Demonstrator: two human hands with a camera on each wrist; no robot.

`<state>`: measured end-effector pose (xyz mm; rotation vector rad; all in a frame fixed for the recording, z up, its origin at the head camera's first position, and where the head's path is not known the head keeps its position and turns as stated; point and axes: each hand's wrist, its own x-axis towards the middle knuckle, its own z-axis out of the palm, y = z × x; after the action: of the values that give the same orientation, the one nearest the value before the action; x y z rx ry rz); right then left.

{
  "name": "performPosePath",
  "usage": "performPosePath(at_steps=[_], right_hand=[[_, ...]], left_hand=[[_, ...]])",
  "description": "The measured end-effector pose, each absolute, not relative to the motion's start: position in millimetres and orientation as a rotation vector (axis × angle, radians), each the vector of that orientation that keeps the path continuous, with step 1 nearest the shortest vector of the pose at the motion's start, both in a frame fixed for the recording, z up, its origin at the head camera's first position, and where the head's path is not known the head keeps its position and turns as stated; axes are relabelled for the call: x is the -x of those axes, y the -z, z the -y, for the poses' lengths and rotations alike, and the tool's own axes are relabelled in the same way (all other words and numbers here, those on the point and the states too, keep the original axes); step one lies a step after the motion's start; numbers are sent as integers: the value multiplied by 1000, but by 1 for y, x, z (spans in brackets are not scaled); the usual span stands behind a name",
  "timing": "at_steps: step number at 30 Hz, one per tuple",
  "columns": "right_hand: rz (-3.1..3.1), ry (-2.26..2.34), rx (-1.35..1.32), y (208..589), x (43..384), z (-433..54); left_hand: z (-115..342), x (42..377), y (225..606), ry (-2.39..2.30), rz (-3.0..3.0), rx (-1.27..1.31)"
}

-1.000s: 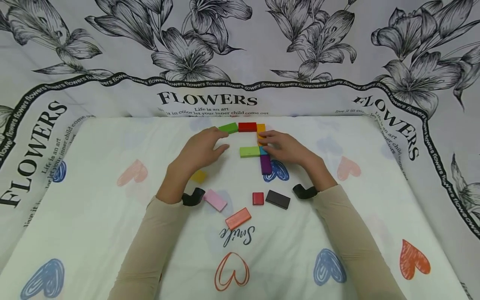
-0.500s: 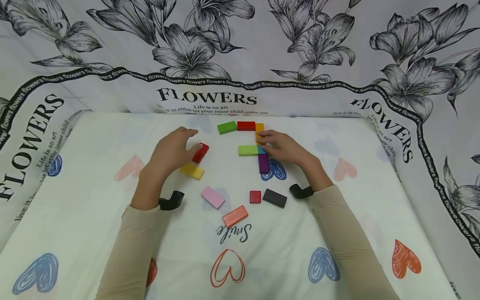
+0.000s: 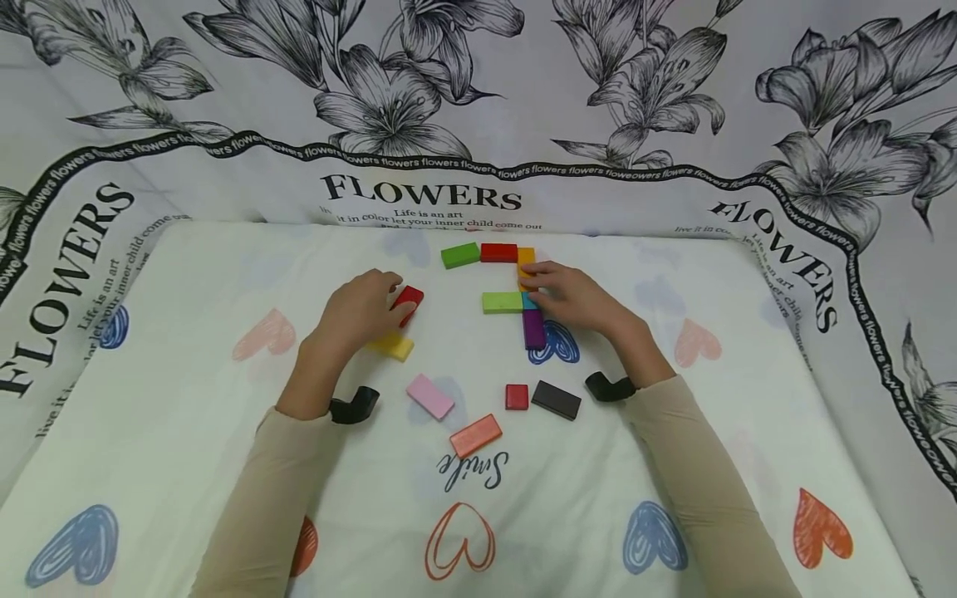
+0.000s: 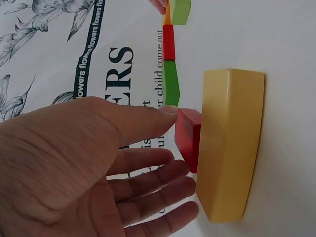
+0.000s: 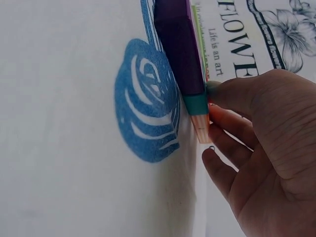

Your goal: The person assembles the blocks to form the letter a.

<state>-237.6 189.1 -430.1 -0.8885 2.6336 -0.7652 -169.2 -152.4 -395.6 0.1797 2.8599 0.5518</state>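
In the head view, the left hand (image 3: 357, 309) was over the left half of the worktop (image 3: 187, 465), its fingers loosely parted and its thumb at a red block (image 3: 413, 297), with a yellow block (image 3: 396, 346) just nearer. The right hand (image 3: 576, 295) reached an orange block (image 3: 526, 256) with relaxed fingers. By the far edge, a green block (image 3: 459, 256) and a second red block (image 3: 498, 252) led to the orange one; below it came a blue block (image 3: 530, 304), a lime block (image 3: 503, 303) and a purple block (image 3: 534, 330). Farther from that edge lay pink (image 3: 430, 397), coral (image 3: 476, 436), small red (image 3: 517, 397) and black (image 3: 557, 401) blocks.

In the left wrist view, the thumb stood apart from the slightly bent fingers, its tip at the red block's end.

In the right wrist view, the thumb tip met the blue block; loosely spread fingers were beside the orange block.
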Motion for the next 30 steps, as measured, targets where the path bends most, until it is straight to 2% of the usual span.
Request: performPosePath(at_steps=[22, 30], right_hand=[[-2641, 731, 887, 429, 235, -188], [-2638, 779, 892, 429, 234, -188]], left_hand=[[139, 167, 405, -699, -2876, -90], [130, 169, 407, -708, -2902, -152]])
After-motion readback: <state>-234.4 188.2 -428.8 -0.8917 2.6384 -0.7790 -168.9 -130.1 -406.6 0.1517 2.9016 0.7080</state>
